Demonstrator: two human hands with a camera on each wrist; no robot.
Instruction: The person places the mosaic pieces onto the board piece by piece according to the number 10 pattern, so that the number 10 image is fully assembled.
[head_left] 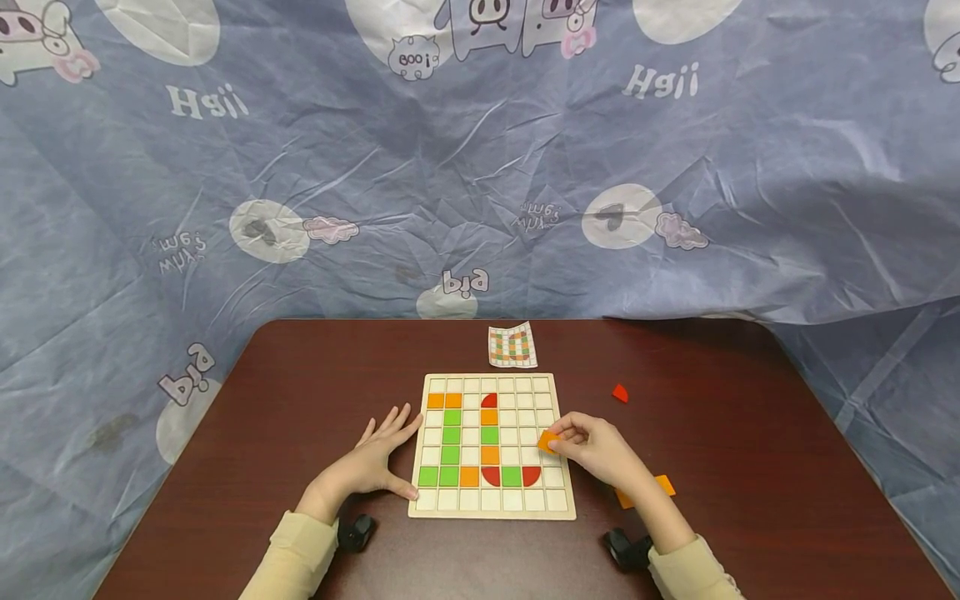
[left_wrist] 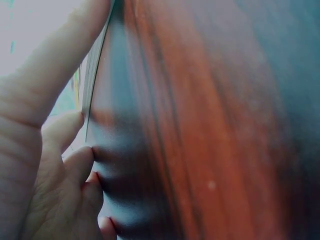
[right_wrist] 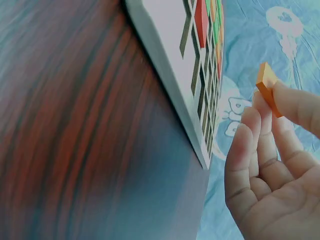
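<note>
A wooden grid board (head_left: 487, 514) lies on the table, with green and orange square tiles and red quarter-round tiles in some of its cells. My left hand (head_left: 369, 463) is spread at the board's left side, thumb at the lower left corner and fingertips near the upper part of that edge. Over the board's right edge, my right hand (head_left: 596, 448) pinches an orange square tile (head_left: 548, 442) between thumb and fingers. In the right wrist view this orange tile (right_wrist: 268, 87) is held tilted, apart from the board.
Behind the board lies a small paper card (head_left: 512, 347) printed with a coloured grid. A loose red quarter-round tile (head_left: 620, 392) is on the table to the right. Orange tiles (head_left: 666, 485) lie partly hidden beneath the right forearm. A patterned cloth (head_left: 480, 167) hangs behind the table.
</note>
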